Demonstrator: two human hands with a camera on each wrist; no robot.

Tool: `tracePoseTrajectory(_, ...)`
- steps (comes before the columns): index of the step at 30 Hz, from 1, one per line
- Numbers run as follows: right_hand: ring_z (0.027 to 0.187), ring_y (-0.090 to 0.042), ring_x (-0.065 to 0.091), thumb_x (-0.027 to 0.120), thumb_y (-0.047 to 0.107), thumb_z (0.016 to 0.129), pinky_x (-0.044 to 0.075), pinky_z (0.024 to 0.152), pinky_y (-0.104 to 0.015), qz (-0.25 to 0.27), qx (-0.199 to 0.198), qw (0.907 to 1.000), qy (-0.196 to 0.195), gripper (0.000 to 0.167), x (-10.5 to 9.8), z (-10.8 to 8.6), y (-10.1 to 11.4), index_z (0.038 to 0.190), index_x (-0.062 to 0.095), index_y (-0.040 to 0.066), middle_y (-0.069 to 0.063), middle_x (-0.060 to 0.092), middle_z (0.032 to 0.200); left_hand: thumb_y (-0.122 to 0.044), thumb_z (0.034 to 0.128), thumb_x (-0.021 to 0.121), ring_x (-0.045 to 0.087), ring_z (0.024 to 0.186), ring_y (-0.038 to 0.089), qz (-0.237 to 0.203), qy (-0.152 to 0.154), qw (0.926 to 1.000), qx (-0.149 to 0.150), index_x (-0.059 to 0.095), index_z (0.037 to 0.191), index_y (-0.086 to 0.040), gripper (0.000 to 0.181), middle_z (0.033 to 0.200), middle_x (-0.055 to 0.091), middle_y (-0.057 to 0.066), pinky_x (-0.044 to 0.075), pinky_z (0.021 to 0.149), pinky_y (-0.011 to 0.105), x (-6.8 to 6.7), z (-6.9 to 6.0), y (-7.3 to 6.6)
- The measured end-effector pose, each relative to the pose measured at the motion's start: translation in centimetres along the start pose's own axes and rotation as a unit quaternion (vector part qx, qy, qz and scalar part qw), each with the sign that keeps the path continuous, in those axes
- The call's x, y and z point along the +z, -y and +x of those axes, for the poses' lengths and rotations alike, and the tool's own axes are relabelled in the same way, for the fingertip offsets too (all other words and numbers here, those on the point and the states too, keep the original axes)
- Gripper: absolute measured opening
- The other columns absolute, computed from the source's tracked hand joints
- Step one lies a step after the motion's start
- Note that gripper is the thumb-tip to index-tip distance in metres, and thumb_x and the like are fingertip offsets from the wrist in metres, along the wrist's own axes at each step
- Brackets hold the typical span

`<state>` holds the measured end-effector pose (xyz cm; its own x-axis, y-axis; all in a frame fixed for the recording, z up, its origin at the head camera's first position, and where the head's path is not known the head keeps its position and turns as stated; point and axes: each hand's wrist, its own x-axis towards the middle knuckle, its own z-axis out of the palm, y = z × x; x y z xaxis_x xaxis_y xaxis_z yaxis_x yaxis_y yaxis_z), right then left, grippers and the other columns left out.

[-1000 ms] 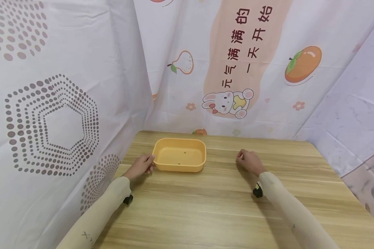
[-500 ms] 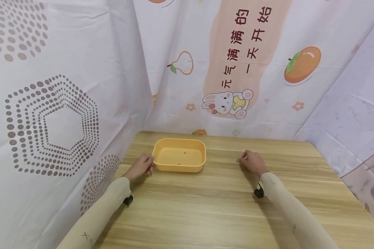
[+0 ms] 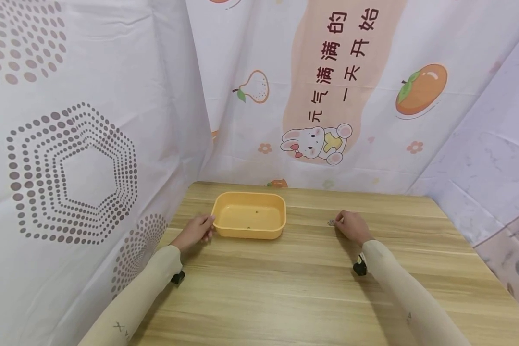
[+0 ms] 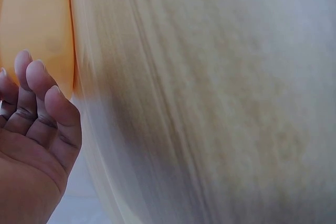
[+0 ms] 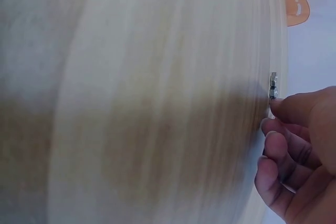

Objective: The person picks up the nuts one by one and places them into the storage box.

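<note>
In the head view my left hand (image 3: pixel 194 231) grips the left end of a yellow tray (image 3: pixel 250 234), thumb at the rim and fingers lower down. The left wrist view shows the hand (image 4: pixel 39 129) with curled fingers against the tray wall (image 4: pixel 39 24). Two tiny dark items or marks lie on the tray floor. Right of the tray, small metallic pieces (image 3: pixel 330 223) rest on the table beside the fingertips of my right hand (image 3: pixel 353 227). Up close, the right hand (image 5: pixel 299 150) is loosely bent, its uppermost fingertip at the lower end of the metal pieces (image 5: pixel 273 85).
The wooden table (image 3: pixel 259 288) extends to a patterned cloth (image 3: pixel 251 144) hanging behind it. Another white cloth (image 3: pixel 164 120) with dotted shapes hangs along the left side, close to the left arm. A pale cloth (image 3: pixel 480 182) hangs at the right.
My right hand has shifted slightly right and toward me, and the small metallic pieces it covered are now visible on the table. My left hand and the tray stay put.
</note>
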<state>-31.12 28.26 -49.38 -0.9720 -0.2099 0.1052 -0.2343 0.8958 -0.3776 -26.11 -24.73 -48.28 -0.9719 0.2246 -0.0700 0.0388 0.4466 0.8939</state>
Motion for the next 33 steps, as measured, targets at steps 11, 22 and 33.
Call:
tracePoseTrajectory(11,0.065,-0.019,0.056,0.068,0.011,0.098,0.047,0.060,-0.037,0.007,-0.015,0.9999,-0.004,0.010,0.07,-0.14,0.21,0.099,0.071,0.002,-0.004,0.065,0.073,-0.034,0.1136,0.040,0.053,0.060,0.018,0.003,0.003,1.0000,0.000,0.058,0.098,0.006,0.046,0.077,0.062,0.015,0.048,0.052,0.026,-0.03,0.06,0.06)
tracePoseTrajectory(22,0.062,-0.017,0.052,0.069,0.014,0.099,0.043,0.058,-0.033,0.007,-0.015,0.9998,0.008,0.010,0.22,0.08,0.25,0.098,0.071,0.005,-0.001,0.062,0.071,-0.034,0.1135,0.041,0.054,0.060,0.016,0.003,0.002,1.0000,-0.002,0.060,0.098,0.005,0.046,0.078,0.063,0.016,0.048,0.052,0.024,-0.03,0.21,0.24)
tracePoseTrajectory(33,0.072,-0.021,0.057,0.066,0.019,0.098,0.049,0.067,-0.039,-0.011,-0.010,0.9989,0.044,0.018,0.11,0.40,0.29,0.093,0.071,0.002,-0.009,0.071,0.090,-0.032,0.1139,0.040,0.054,0.060,0.013,0.001,0.011,0.9999,0.002,0.059,0.097,0.003,0.043,0.076,0.062,0.011,0.048,0.053,0.024,-0.15,0.35,0.43)
